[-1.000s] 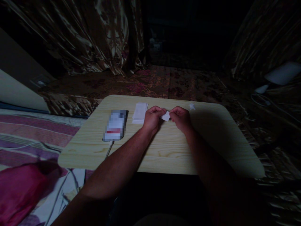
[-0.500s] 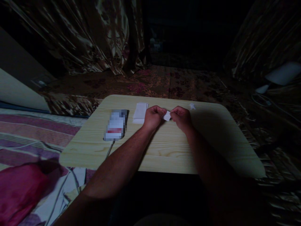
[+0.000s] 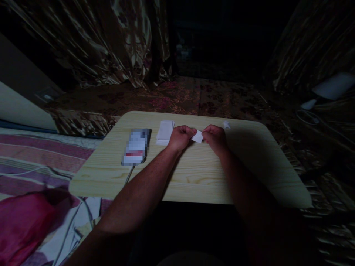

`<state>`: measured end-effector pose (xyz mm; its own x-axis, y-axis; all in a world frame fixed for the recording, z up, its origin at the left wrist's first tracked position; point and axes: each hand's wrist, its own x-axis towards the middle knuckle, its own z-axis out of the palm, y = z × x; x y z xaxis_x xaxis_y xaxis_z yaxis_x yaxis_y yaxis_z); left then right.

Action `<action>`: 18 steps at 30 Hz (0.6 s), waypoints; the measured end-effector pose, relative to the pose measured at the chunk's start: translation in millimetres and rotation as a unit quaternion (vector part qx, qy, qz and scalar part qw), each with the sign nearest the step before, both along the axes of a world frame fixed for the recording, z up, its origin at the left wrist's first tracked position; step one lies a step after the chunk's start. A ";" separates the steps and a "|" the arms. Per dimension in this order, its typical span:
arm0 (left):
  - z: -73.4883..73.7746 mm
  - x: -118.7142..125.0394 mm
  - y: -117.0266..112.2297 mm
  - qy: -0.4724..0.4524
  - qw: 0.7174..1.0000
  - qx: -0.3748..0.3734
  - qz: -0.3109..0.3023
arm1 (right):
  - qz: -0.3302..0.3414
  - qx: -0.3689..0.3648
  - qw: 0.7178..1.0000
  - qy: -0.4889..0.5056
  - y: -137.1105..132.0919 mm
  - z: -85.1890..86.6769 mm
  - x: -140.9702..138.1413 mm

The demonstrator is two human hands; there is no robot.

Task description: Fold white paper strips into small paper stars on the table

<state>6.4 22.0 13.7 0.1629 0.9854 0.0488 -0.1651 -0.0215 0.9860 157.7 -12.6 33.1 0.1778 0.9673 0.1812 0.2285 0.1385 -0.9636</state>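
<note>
A small white piece of paper point(image 3: 197, 137) is stretched between my two hands, just above the wooden table. My left hand point(image 3: 181, 138) pinches its left side between thumb and fingers. At its right edge, my right hand point(image 3: 215, 137) has the paper between thumb and forefinger. Partly behind my left hand lies a stack of white paper sheets point(image 3: 165, 131). Beyond my right hand sits a small white folded-paper shape point(image 3: 226, 125), star-like in outline.
The light wooden table point(image 3: 194, 184) has rounded corners. A phone point(image 3: 135, 146) with a cable lies at its left. A bed with a striped cover point(image 3: 33, 159) and a pink cloth point(image 3: 24, 225) is to the left. A white lamp point(image 3: 334, 87) stands at the right, near dark curtains.
My right hand has shifted slightly right, so more of the paper shows between my hands. My left hand stays nearly in place, still pinching it.
</note>
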 end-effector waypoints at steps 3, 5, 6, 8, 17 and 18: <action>-0.1 -1.4 -0.6 0.026 1.000 0.003 -0.014 | 0.002 -0.004 1.000 -0.006 -0.2 0.4 0.4; -0.7 -2.7 -0.6 0.047 0.999 0.010 -0.022 | 0.001 -0.008 1.000 -0.003 -0.2 0.7 0.7; -1.5 -3.3 -0.4 0.058 0.998 0.017 -0.022 | -0.001 -0.010 1.000 -0.002 -0.1 0.9 0.9; -3.7 -4.2 0.8 0.079 0.996 0.036 -0.018 | -0.002 -0.015 1.000 -0.002 0.1 1.1 1.4; -7.4 -5.3 2.9 0.125 0.989 0.069 -0.026 | -0.006 -0.019 1.000 -0.004 0.8 1.0 3.1; -7.4 -5.4 2.7 0.126 0.989 0.070 -0.033 | -0.009 -0.020 1.000 -0.001 0.9 0.9 3.2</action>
<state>1.0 24.8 6.3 0.2511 0.9587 0.1333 0.0802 -0.1579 0.9842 160.9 -11.7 34.0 0.1945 0.9705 0.1427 0.2321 0.0958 -0.9680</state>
